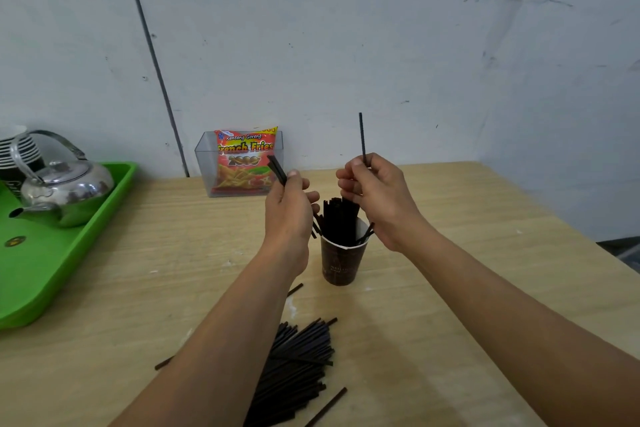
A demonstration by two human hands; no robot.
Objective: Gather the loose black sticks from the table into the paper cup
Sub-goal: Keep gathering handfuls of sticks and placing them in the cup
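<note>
A dark brown paper cup stands upright in the middle of the wooden table, with several black sticks standing in it. My left hand hovers just left of the cup's rim, shut on a few black sticks that poke up past my thumb. My right hand is above and right of the cup, pinching a single black stick that points straight up. A loose pile of black sticks lies on the table in front of the cup, partly hidden by my left forearm.
A green tray with a steel kettle and stacked cups sits at the left. A clear box holding a French fries snack bag stands against the wall behind. Single stray sticks lie near the pile. The table's right edge slopes away.
</note>
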